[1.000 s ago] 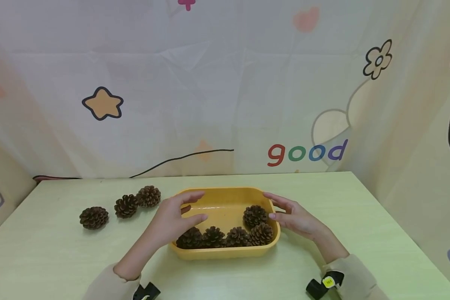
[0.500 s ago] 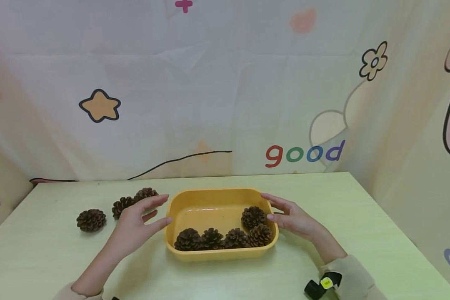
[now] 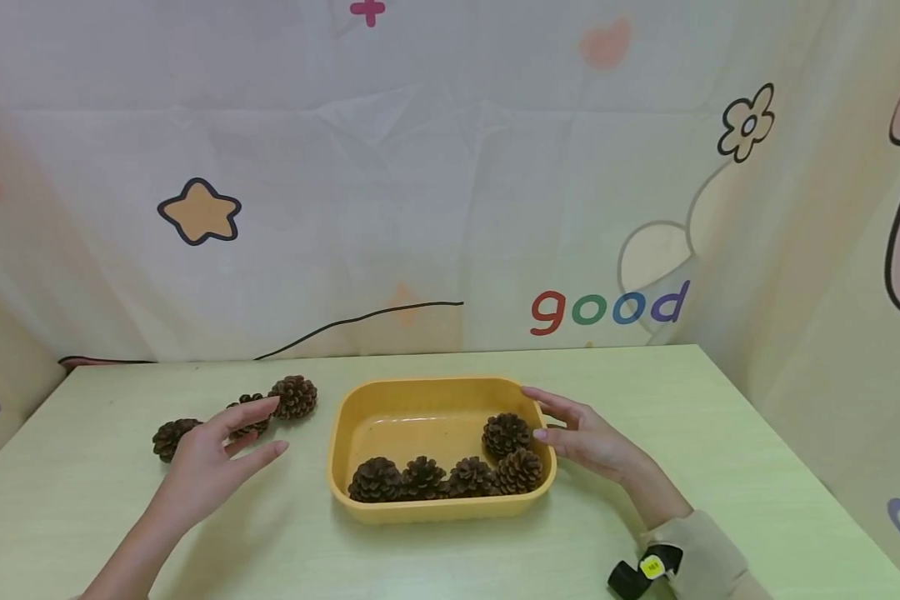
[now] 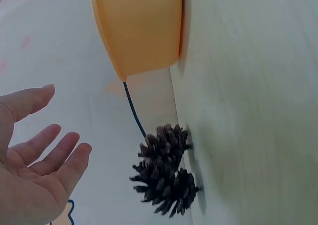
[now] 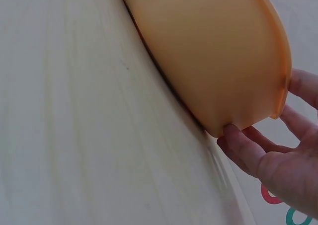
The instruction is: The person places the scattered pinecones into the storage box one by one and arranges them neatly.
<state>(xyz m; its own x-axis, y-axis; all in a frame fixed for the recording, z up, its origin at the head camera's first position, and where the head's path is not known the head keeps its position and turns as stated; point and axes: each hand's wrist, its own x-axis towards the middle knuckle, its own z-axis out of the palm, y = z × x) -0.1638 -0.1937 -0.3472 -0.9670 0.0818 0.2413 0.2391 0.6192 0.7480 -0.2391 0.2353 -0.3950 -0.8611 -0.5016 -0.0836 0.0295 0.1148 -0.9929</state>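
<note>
Head view: yellow, round-cornered tray (image 3: 446,510)

Soft light brightens the head view, leaving a faint shadow beside the left forearm (image 3: 137,542) and small glints inside the yellow tray (image 3: 420,442). Both wrist views are dimmer; the left one's pinecones (image 4: 164,178) seem slightly blurred.

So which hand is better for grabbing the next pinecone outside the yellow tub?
Probably the left hand: it's empty and near the loose pinecones. The right hand holds the opposite end of the yellow tub.
</note>
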